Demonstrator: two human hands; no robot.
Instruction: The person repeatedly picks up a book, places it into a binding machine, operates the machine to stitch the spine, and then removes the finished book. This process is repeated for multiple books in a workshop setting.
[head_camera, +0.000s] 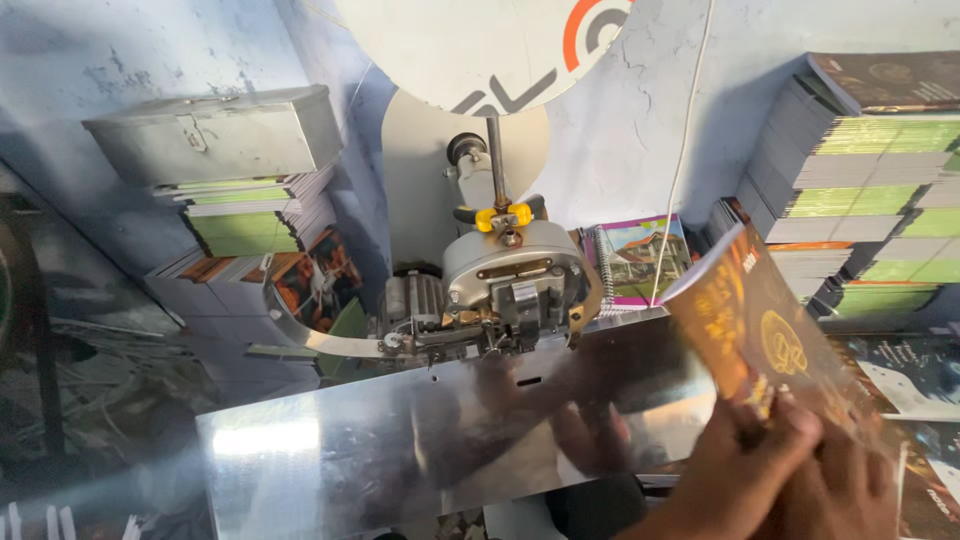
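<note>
At the far left, high against the blue wall, a grey metal box (215, 130) sits on a pile of green-edged booklets (250, 215), with more printed covers leaning below it. Just right of that, a curved metal strip (310, 335) runs into the grey machine head (510, 285), which hangs under a large white disc (480, 45) and carries a yellow clip (503, 216) on its upright rod. Below the head spreads a shiny steel work plate (350, 440), reflecting the hands. Behind the machine a spiral-bound notebook (640, 258) stands against the wall.

Further right, an orange-brown booklet (755, 325) is held tilted in the air, above the plate's right edge and well apart from the machine head; it is blurred. Both hands close on its lower end: the left hand (745, 465) grips it from the near side, fingers pressed on the cover, and the right hand (850, 480) clamps it just beside. Tall stacks of booklets (860, 180) fill the right wall.
</note>
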